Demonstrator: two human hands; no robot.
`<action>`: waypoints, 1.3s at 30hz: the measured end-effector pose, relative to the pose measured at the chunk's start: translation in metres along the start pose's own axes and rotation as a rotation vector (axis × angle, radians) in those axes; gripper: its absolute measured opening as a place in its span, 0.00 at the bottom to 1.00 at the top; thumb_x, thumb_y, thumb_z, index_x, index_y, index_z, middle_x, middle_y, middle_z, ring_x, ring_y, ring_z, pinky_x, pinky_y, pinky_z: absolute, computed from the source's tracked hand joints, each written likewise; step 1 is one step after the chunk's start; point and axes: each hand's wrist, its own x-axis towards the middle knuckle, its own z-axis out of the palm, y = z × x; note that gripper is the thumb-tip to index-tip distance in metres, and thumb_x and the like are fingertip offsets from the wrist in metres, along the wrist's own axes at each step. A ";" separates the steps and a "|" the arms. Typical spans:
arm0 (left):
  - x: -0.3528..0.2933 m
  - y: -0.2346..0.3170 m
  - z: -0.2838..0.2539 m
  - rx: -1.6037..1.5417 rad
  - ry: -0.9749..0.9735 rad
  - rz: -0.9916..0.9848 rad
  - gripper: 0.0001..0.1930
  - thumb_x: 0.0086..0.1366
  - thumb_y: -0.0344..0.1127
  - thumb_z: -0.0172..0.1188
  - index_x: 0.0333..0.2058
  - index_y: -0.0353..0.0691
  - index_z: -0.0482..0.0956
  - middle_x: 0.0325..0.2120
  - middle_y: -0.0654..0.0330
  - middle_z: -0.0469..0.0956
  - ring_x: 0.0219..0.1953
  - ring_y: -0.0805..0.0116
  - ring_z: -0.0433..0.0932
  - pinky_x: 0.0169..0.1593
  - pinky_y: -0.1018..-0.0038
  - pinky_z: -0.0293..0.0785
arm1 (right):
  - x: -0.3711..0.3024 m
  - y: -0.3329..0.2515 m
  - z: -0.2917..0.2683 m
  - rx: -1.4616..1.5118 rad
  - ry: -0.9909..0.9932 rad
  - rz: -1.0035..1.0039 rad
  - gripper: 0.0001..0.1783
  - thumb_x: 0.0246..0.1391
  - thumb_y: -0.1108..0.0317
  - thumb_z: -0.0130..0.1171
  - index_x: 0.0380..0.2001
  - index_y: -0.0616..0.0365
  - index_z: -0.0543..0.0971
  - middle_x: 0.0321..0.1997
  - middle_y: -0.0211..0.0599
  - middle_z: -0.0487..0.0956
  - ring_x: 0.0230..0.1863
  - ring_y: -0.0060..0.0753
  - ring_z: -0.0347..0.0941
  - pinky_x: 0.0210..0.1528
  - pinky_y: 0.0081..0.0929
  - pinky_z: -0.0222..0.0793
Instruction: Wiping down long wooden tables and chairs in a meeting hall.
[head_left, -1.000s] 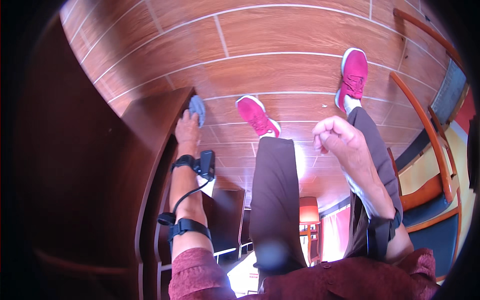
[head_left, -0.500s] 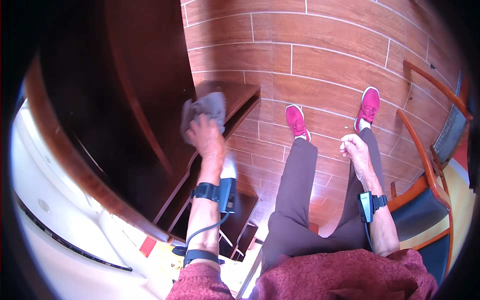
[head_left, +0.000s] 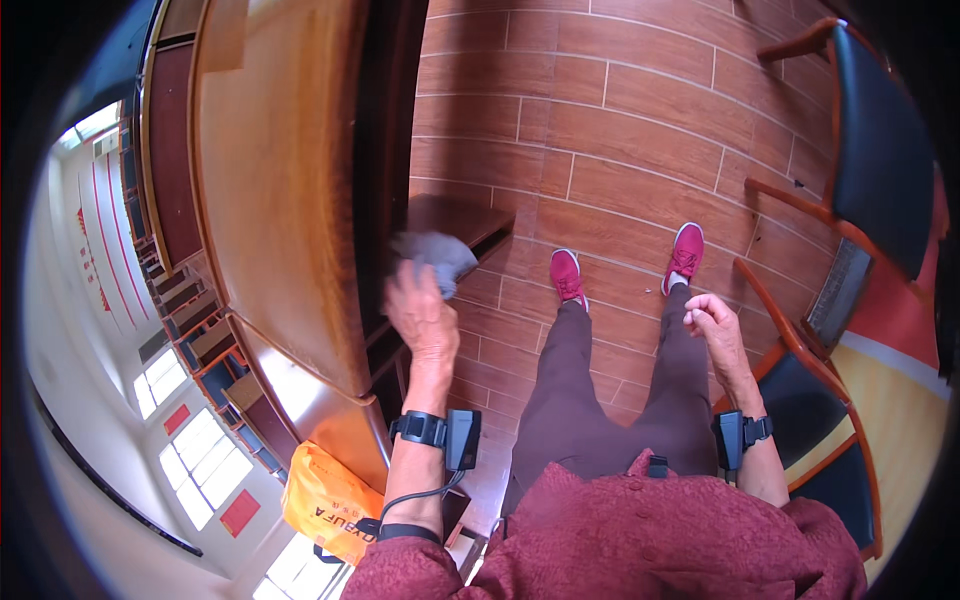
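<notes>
My left hand is closed on a grey cloth, somewhat blurred by motion. It is beside the dark inner side of a wooden desk, and the cloth overlaps the near part of a brown shelf that juts out below the desktop. Whether the cloth touches the wood I cannot tell. My right hand hangs above my right leg with its fingers curled toward the thumb; nothing shows in it. Each wrist carries a strapped black device.
An orange bag rests at the desk's near end. Wooden chairs with dark seats stand to the right. My red shoes are on the wood-look tiled floor. More desks and chairs line the far left, near bright windows.
The view has shifted, bringing the desktop and orange bag into sight. My left hand and the cloth appear a little lower in the picture. My right hand keeps its curled pose.
</notes>
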 end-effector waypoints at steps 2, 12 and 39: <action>-0.003 -0.017 -0.007 0.142 0.156 -0.140 0.24 0.44 0.23 0.55 0.45 0.37 0.69 0.48 0.47 0.64 0.47 0.45 0.65 0.48 0.55 0.63 | -0.008 -0.010 0.001 -0.041 -0.007 0.021 0.06 0.53 0.71 0.46 0.32 0.59 0.72 0.26 0.24 0.72 0.29 0.15 0.65 0.32 0.14 0.61; -0.054 0.017 0.038 -0.346 -0.285 -0.377 0.20 0.48 0.27 0.54 0.43 0.36 0.67 0.39 0.41 0.67 0.43 0.43 0.68 0.47 0.56 0.65 | -0.062 -0.062 -0.014 -0.270 -0.084 -0.115 0.06 0.51 0.71 0.46 0.31 0.60 0.72 0.25 0.26 0.71 0.30 0.17 0.66 0.33 0.16 0.62; -0.322 -0.169 -0.092 -0.586 0.336 -0.839 0.29 0.52 0.42 0.60 0.49 0.32 0.61 0.46 0.42 0.65 0.48 0.46 0.64 0.50 0.60 0.62 | -0.106 -0.153 0.394 -1.213 -0.742 -1.404 0.32 0.40 0.57 0.62 0.52 0.50 0.66 0.57 0.44 0.61 0.59 0.52 0.53 0.56 0.43 0.54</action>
